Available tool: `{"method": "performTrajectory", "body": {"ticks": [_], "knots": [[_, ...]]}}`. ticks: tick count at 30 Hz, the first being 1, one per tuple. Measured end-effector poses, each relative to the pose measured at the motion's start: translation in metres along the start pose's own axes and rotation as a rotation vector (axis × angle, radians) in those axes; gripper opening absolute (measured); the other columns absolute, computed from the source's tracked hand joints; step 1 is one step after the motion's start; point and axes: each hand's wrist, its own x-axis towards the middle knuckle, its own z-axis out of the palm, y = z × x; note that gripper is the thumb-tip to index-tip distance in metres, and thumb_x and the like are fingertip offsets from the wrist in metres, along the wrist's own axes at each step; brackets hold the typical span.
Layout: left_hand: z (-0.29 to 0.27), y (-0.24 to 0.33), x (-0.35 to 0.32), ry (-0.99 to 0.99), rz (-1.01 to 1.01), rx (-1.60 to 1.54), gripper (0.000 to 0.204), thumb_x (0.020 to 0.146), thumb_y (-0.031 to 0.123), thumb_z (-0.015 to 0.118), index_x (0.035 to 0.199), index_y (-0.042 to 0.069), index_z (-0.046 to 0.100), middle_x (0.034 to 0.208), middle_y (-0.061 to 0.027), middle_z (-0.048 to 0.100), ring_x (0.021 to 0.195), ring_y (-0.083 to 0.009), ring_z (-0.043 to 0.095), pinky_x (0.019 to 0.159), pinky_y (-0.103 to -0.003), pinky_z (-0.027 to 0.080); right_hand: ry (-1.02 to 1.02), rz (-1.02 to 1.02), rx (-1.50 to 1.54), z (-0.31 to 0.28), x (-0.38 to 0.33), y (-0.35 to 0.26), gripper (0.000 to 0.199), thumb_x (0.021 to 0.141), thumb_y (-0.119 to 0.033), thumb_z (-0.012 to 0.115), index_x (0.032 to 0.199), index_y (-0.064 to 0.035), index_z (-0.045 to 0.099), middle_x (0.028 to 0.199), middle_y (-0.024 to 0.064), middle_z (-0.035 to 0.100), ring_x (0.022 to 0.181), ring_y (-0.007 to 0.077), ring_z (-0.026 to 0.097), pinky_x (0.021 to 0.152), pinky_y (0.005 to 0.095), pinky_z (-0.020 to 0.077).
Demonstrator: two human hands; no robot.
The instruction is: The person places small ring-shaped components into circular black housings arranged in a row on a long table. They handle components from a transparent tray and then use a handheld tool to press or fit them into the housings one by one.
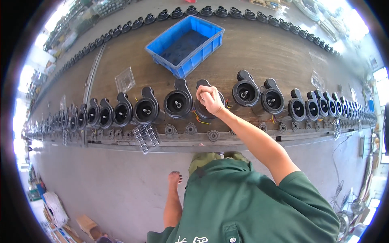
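My right hand (209,99) is over a black blower housing (203,84) in the row on the bench, its fingers curled closed. What they hold, if anything, is hidden beneath the hand, which also covers most of the round opening. Coloured wires (198,118) stick out below this housing. To its left stands another housing with a metal shaft (177,104) in its open cup; to its right is a similar housing (245,93). Down beside my body, off the bench, hangs my left hand (175,178), loosely bent, fingers slightly apart, with nothing visible in it.
A blue plastic crate (184,67) sits farther back on the bench. Small round parts (213,135) line the near edge, beside a clear tray of metal pieces (146,138). A clear empty tray (125,80) lies behind the housings. More black units (177,13) line the far side.
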Motion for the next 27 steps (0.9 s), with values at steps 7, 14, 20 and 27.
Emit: {"method": "performTrajectory", "body": {"ticks": [7, 14, 20, 27], "knots": [[-0.019, 0.030, 0.011, -0.017, 0.198, -0.054, 0.027, 0.092, 0.021, 0.056, 0.108, 0.000, 0.061, 0.086, -0.0140, 0.069, 0.065, -0.0216, 0.068, 0.054, -0.035, 0.054, 0.346, 0.011, 0.239, -0.021, -0.011, -0.071, 0.017, 0.082, -0.005, 0.040, 0.081, 0.0014, 0.056, 0.054, 0.0058, 0.049, 0.043, 0.0108, 0.039, 0.043, 0.0265, 0.0321], [-0.022, -0.006, 0.031, -0.082, -0.078, 0.195, 0.027, 0.091, 0.022, 0.056, 0.104, -0.002, 0.062, 0.086, -0.0154, 0.070, 0.065, -0.0259, 0.069, 0.055, -0.039, 0.057, 0.606, -0.146, 0.077, -0.111, -0.018, -0.068, 0.017, 0.083, -0.006, 0.039, 0.079, 0.0015, 0.054, 0.052, 0.0040, 0.042, 0.045, 0.0111, 0.034, 0.050, 0.0296, 0.0375], [-0.027, -0.017, 0.065, -0.089, -0.099, 0.190, 0.025, 0.091, 0.022, 0.056, 0.102, 0.000, 0.062, 0.083, -0.0148, 0.068, 0.063, -0.0266, 0.068, 0.053, -0.040, 0.056, 0.604, -0.061, 0.015, -0.123, -0.029, -0.033, 0.018, 0.082, -0.004, 0.040, 0.078, 0.0038, 0.056, 0.056, 0.0062, 0.046, 0.046, 0.0127, 0.039, 0.051, 0.0291, 0.0409], [0.005, 0.053, 0.040, -0.060, 0.042, 0.102, 0.029, 0.095, 0.024, 0.054, 0.116, 0.003, 0.058, 0.090, -0.0135, 0.068, 0.070, -0.0246, 0.068, 0.061, -0.040, 0.057, 0.464, 0.025, 0.092, -0.137, -0.033, -0.010, 0.020, 0.080, -0.001, 0.039, 0.070, 0.0026, 0.055, 0.053, -0.0017, 0.042, 0.046, 0.0049, 0.034, 0.045, 0.0226, 0.0258]]}}
